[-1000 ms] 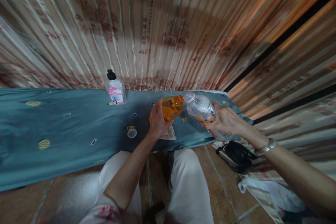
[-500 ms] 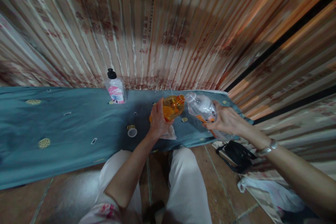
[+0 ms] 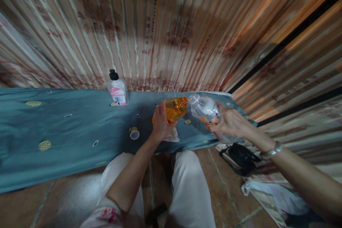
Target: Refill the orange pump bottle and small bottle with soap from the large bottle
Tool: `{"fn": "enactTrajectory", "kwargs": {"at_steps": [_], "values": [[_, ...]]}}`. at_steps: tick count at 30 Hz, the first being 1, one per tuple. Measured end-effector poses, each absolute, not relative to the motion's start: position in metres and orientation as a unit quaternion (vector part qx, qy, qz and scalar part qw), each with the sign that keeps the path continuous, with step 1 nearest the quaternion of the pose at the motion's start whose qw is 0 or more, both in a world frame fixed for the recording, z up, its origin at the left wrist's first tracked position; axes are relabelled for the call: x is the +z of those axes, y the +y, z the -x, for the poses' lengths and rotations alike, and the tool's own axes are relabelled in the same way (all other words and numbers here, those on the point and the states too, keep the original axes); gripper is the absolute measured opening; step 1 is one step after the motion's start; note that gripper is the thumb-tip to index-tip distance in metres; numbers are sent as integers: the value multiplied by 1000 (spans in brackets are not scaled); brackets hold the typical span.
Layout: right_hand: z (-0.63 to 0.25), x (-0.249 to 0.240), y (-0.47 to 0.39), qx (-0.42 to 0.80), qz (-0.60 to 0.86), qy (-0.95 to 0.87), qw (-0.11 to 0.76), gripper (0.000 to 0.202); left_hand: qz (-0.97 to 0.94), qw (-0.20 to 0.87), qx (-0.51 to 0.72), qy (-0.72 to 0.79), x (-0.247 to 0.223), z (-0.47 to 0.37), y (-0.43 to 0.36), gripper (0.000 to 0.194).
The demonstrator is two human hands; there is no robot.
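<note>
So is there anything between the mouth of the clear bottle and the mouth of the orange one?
Nothing visible. The right hand tips the clear bottle so its open mouth sits right against the neck of the orange bottle, which the left hand holds. The loose white cap lies off to the side on the blue cloth.

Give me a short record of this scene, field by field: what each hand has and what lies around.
left hand: grips the orange bottle, tilted, mouth toward the other bottle
right hand: grips the clear bottle, tilted, neck meeting the orange bottle's mouth
surface: teal cloth with small patterns
nearby: white cap on the cloth; pink-labelled bottle with black top, upright by the curtain
floor: black bag at the right
</note>
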State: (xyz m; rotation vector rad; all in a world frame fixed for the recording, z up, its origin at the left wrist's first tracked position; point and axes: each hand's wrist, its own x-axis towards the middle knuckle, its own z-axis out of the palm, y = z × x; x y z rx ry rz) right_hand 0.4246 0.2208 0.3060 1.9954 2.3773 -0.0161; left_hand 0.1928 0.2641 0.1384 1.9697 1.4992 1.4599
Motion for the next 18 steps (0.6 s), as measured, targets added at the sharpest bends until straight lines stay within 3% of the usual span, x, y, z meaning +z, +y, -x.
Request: {"fn": "enactTrajectory", "kwargs": {"at_steps": [18], "values": [[-423, 307, 221, -6, -647, 762, 23, 79, -676, 131, 508, 518, 138, -193, 263, 110]]}}
